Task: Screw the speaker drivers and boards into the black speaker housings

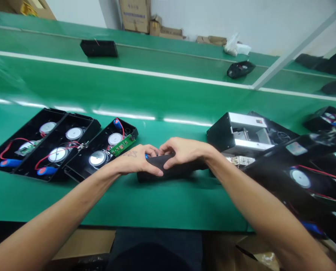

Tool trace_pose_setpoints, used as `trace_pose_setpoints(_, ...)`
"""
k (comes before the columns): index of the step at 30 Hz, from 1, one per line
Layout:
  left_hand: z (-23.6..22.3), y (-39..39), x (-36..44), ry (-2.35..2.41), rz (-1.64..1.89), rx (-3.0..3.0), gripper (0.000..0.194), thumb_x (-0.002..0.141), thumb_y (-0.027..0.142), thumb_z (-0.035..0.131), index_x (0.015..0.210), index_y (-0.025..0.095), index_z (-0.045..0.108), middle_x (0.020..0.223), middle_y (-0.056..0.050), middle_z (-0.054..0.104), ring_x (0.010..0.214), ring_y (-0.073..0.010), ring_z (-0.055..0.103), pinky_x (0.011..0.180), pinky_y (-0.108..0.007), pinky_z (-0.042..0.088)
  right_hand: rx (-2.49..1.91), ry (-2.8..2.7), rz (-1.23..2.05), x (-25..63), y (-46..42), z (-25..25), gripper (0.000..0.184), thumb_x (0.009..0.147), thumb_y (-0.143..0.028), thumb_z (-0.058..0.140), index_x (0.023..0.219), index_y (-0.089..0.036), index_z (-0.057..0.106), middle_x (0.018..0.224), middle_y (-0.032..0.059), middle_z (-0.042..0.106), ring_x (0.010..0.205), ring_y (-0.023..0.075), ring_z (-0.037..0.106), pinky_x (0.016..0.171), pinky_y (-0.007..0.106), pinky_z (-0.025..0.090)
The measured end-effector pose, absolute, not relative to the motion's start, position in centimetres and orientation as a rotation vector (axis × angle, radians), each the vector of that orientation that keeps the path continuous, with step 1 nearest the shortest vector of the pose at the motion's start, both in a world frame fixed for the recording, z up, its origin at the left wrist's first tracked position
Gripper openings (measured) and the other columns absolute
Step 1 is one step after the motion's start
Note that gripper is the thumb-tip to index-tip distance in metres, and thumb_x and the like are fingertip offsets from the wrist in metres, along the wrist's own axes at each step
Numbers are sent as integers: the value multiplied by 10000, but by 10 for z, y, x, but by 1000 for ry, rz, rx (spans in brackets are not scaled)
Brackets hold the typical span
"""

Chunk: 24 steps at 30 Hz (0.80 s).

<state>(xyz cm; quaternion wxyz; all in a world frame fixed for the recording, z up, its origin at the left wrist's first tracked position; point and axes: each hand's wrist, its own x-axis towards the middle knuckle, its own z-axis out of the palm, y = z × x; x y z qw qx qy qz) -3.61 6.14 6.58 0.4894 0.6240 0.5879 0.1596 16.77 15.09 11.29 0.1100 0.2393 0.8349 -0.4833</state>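
In the middle of the green bench, a black speaker housing (184,170) stands with its long plain wall towards me. My left hand (141,162) is closed on its left end, thumb along the near edge and fingers over the far side. A bit of blue, like the battery cells nearby, shows beside these fingers. My right hand (181,150) arches over the top edge, thumb on the near wall and fingertips reaching behind it. What the fingertips touch inside is hidden. Just left lies an open speaker housing (81,165) with a green circuit board (122,145) and a blue battery (117,123).
Two more open housings (15,153) with red wires lie side by side at the left. To the right stands a silver-and-black machine (251,131); several housings (283,177) are stacked nearer. Behind runs a green conveyor belt (156,62) with a white rail, carrying black housings (99,49).
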Motion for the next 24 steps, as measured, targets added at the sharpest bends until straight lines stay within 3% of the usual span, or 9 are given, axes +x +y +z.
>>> trace_pose_setpoints(3, 62, 55, -35, 1447, 513, 1496, 544, 510, 498, 955, 880, 227, 663, 1132, -6, 702, 1064, -267, 657, 938, -370, 493, 812, 2561, -1432, 169, 145, 114, 60, 833, -214, 688, 864, -183, 729, 717, -20, 641, 701, 166, 525, 665, 295, 342)
trace_pose_setpoints(6, 60, 35, -28, 1448, 616, 1510, 709, 499, 427, 979, 1086, 249, 623, 1147, -22, 708, 1080, -285, 698, 931, -403, 555, 940, 2623, -1496, 172, 134, 111, 107, 833, -147, 631, 860, -193, 724, 668, -25, 613, 672, 165, 510, 659, 300, 341)
trace_pose_setpoints(9, 55, 5, -13, 1491, 733, 1502, 893, 485, 327, 993, 1273, 278, 575, 1262, -74, 709, 1182, -325, 706, 1006, -473, 577, 1097, 2644, -1607, 176, 123, 102, 225, 850, -145, 578, 1053, -192, 663, 765, -3, 662, 659, 162, 570, 648, 285, 436)
trace_pose_setpoints(12, 45, -23, -1, 1543, 914, 1353, 1022, 500, 287, 994, 1417, 330, 546, 1372, -97, 678, 1294, -356, 663, 1140, -544, 518, 1080, 2553, -1821, 179, 113, 92, 208, 858, -217, 605, 1067, -207, 601, 833, 10, 687, 660, 164, 645, 653, 298, 531)
trace_pose_setpoints(14, 41, -34, 2, 1508, 1076, 1221, 930, 643, 346, 943, 1475, 354, 528, 1369, -79, 687, 1312, -325, 658, 1186, -529, 487, 1027, 2510, -1950, 181, 104, 88, 216, 819, -256, 684, 1018, -215, 610, 820, 0, 691, 710, 175, 676, 708, 317, 552)
trace_pose_setpoints(17, 46, -41, 1, 1498, 1240, 1181, 522, 844, 441, 819, 1336, 337, 682, 1252, -50, 728, 1263, -276, 667, 1162, -453, 496, 979, 2511, -2152, 183, 88, 87, 293, 725, -237, 799, 974, -219, 646, 811, -18, 701, 776, 176, 665, 772, 320, 521)
trace_pose_setpoints(20, 53, -41, 0, 1487, 1282, 1210, 262, 823, 437, 860, 1054, 325, 809, 1114, -17, 748, 1108, -234, 694, 1020, -358, 557, 946, 2462, -2281, 185, 78, 91, 334, 705, -210, 824, 990, -224, 650, 796, -32, 709, 763, 168, 647, 750, 310, 484)
trace_pose_setpoints(24, 54, -41, 3, 1435, 1390, 1086, 231, 704, 392, 954, 883, 326, 826, 971, 1, 743, 967, -220, 709, 893, -335, 614, 943, 2363, -2335, 188, 74, 93, 380, 697, -167, 803, 1029, -238, 633, 796, -40, 739, 758, 171, 663, 744, 309, 479)
